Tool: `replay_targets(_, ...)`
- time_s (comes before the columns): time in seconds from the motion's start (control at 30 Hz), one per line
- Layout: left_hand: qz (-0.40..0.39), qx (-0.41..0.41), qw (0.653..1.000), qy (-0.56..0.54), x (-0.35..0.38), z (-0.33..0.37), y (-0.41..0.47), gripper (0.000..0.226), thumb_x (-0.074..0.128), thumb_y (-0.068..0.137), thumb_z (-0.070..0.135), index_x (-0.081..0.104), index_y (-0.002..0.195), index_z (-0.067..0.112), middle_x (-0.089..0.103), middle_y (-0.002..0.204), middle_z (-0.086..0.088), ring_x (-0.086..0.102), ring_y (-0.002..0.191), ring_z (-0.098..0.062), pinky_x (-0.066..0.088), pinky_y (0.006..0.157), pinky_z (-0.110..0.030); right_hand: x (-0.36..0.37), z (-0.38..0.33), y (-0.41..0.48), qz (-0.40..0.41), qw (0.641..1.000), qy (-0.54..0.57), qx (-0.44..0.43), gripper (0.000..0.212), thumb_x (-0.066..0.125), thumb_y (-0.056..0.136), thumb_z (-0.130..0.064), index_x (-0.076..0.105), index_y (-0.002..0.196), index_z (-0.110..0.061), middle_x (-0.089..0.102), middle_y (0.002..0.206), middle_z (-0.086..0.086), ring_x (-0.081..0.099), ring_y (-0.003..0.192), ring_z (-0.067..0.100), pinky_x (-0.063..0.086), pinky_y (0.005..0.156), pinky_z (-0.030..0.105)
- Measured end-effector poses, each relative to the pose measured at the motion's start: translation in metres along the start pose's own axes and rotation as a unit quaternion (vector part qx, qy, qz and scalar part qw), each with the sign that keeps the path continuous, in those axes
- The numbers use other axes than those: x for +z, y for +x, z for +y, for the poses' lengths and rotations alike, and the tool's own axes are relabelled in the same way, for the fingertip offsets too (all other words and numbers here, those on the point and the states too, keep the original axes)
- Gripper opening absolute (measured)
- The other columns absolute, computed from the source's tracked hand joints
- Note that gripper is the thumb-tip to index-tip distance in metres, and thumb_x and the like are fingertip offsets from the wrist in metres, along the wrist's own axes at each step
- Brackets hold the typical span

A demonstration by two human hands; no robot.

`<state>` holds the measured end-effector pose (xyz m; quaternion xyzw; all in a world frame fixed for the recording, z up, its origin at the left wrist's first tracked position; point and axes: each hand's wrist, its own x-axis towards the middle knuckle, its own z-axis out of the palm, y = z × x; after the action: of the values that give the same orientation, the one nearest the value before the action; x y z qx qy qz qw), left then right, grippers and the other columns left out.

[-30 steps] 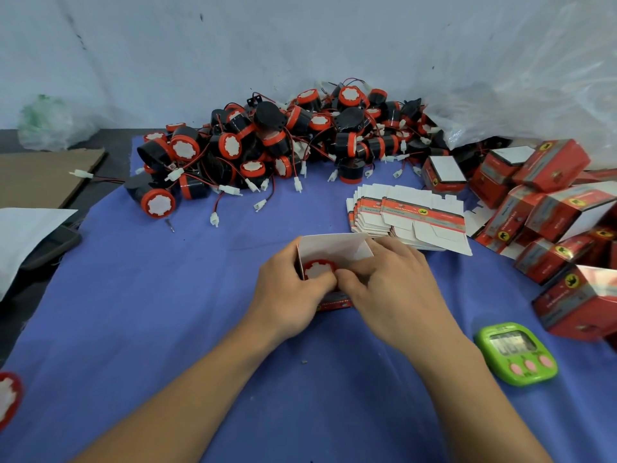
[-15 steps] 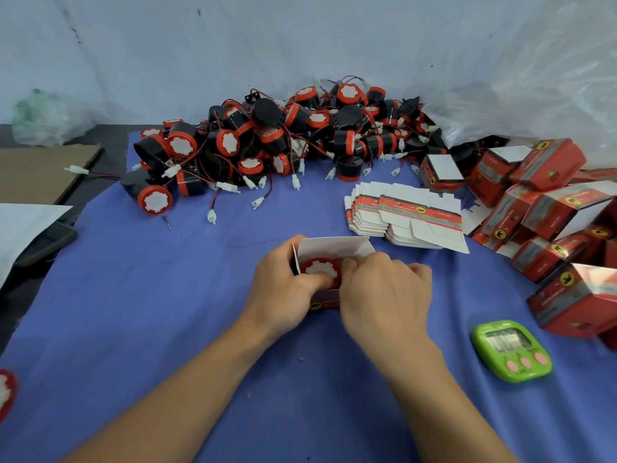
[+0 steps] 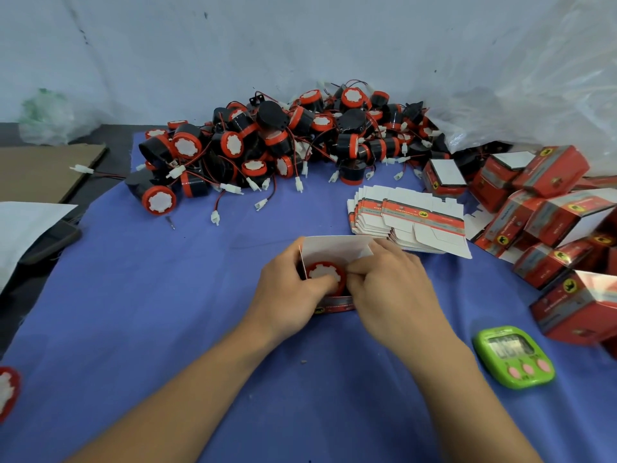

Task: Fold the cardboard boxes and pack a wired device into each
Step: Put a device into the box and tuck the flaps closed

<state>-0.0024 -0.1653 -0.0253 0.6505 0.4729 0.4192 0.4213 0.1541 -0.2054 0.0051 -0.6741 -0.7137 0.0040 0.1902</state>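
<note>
A small red and white cardboard box (image 3: 335, 250) stands open-topped on the blue cloth at the centre, its white lid flap raised at the back. Inside it sits a red-rimmed wired device (image 3: 325, 274) with a white face. My left hand (image 3: 287, 295) grips the box's left side, thumb over the device. My right hand (image 3: 390, 295) holds the right side, its fingers curled at a side flap. A pile of black and red wired devices (image 3: 267, 148) lies at the back. Flat unfolded boxes (image 3: 410, 218) are stacked right of centre.
Several folded red boxes (image 3: 551, 208) are heaped at the right, under a clear plastic bag (image 3: 534, 105). A green timer (image 3: 514, 357) lies at the lower right. Brown cardboard (image 3: 43, 168) and a white sheet (image 3: 23, 225) lie left, off the cloth. One device (image 3: 6, 392) shows at the left edge.
The device has sunk deeper into the box. My right hand shifted from the top of the box to its right side flap; my left hand stayed on the left side.
</note>
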Motion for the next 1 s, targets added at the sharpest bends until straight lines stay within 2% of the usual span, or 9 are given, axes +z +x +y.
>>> replay_targets(0.1, 0.013, 0.006, 1.000, 0.013, 0.002, 0.000, -0.001, 0.032, 0.067, 0.073, 0.032, 0.067, 0.102, 0.045, 0.073, 0.097, 0.027, 0.068, 0.091, 0.006, 0.048, 0.070, -0.007, -0.004, 0.005, -0.003, -0.010, 0.994, 0.108, -0.033, 0.035, 0.051, 0.090, -0.008, 0.076, 0.102, -0.029, 0.061, 0.117, -0.016, 0.049, 0.118, 0.012, 0.040, 0.097, 0.024)
replay_targets(0.2, 0.004, -0.006, 1.000, 0.011, 0.003, 0.002, 0.000, 0.036, 0.066, 0.072, 0.029, 0.064, 0.098, 0.054, 0.073, 0.094, 0.025, 0.069, 0.087, 0.004, 0.049, 0.068, -0.009, -0.007, 0.003, -0.008, 0.114, 0.949, 0.289, 0.053, 0.036, 0.054, 0.084, -0.017, 0.080, 0.102, -0.033, 0.062, 0.129, -0.026, 0.049, 0.123, -0.010, 0.028, 0.097, -0.004)
replay_targets(0.3, -0.005, -0.016, 1.000, 0.007, 0.001, 0.001, 0.003, 0.036, 0.068, 0.071, 0.031, 0.065, 0.093, 0.059, 0.074, 0.092, 0.025, 0.069, 0.086, 0.004, 0.048, 0.066, -0.008, -0.010, 0.010, -0.005, 0.204, 0.861, 0.445, 0.138, 0.039, 0.058, 0.090, -0.012, 0.078, 0.103, -0.043, 0.072, 0.106, -0.030, 0.066, 0.100, -0.008, 0.048, 0.089, 0.007)
replay_targets(0.37, -0.011, -0.021, 1.000, 0.011, 0.001, -0.001, 0.004, 0.034, 0.068, 0.071, 0.032, 0.066, 0.093, 0.057, 0.074, 0.093, 0.024, 0.069, 0.086, 0.004, 0.048, 0.066, -0.009, -0.010, 0.015, -0.003, 0.150, 0.824, 0.522, 0.161, 0.045, 0.061, 0.094, -0.002, 0.072, 0.114, -0.041, 0.075, 0.113, -0.020, 0.067, 0.107, -0.007, 0.051, 0.091, 0.014)
replay_targets(0.5, -0.011, -0.026, 1.000, 0.008, 0.001, -0.002, 0.004, 0.030, 0.067, 0.072, 0.036, 0.072, 0.101, 0.043, 0.076, 0.097, 0.019, 0.071, 0.091, -0.003, 0.057, 0.079, -0.029, 0.000, 0.013, -0.002, -0.026, 0.816, 0.562, 0.133, 0.031, 0.054, 0.102, -0.006, 0.075, 0.116, -0.024, 0.078, 0.113, -0.009, 0.071, 0.109, 0.004, 0.055, 0.089, 0.018)
replay_targets(0.6, -0.006, -0.028, 0.991, -0.129, -0.003, 0.002, 0.002, 0.040, 0.060, 0.076, 0.045, 0.078, 0.106, 0.026, 0.079, 0.105, -0.002, 0.074, 0.102, -0.025, 0.059, 0.090, -0.044, 0.004, 0.013, 0.000, -0.048, 0.812, 0.566, 0.131, 0.025, 0.056, 0.104, -0.013, 0.075, 0.117, -0.020, 0.079, 0.110, -0.008, 0.072, 0.106, 0.007, 0.054, 0.087, 0.019)
replay_targets(0.8, 0.103, -0.095, 0.969, -0.201, -0.009, 0.008, 0.008, 0.023, 0.069, 0.095, 0.024, 0.083, 0.081, 0.012, 0.079, 0.086, -0.015, 0.077, 0.077, -0.029, 0.062, 0.067, -0.035, 0.009, 0.012, 0.002, -0.070, 0.793, 0.586, 0.148, 0.024, 0.067, 0.097, -0.009, 0.075, 0.117, -0.020, 0.079, 0.110, -0.003, 0.074, 0.108, 0.014, 0.055, 0.096, 0.031)
replay_targets(0.9, 0.136, -0.139, 0.956, -0.218, -0.012, 0.011, 0.011, 0.027, 0.071, 0.095, 0.026, 0.081, 0.076, 0.009, 0.079, 0.083, -0.016, 0.077, 0.073, -0.030, 0.062, 0.060, -0.034, 0.008, 0.013, 0.002, -0.121, 0.808, 0.559, 0.141, 0.031, 0.072, 0.093, -0.009, 0.072, 0.119, -0.025, 0.079, 0.110, -0.009, 0.073, 0.106, 0.008, 0.056, 0.085, 0.017)
replay_targets(1.0, 0.160, -0.132, 0.957, -0.203, -0.008, 0.010, 0.010, 0.028, 0.072, 0.093, 0.033, 0.080, 0.075, 0.013, 0.079, 0.081, -0.013, 0.077, 0.075, -0.033, 0.064, 0.062, -0.040, 0.009, 0.015, 0.003, -0.157, 0.818, 0.535, 0.139, 0.036, 0.076, 0.090, -0.012, 0.069, 0.121, -0.029, 0.078, 0.111, -0.009, 0.073, 0.104, 0.009, 0.057, 0.086, 0.020)
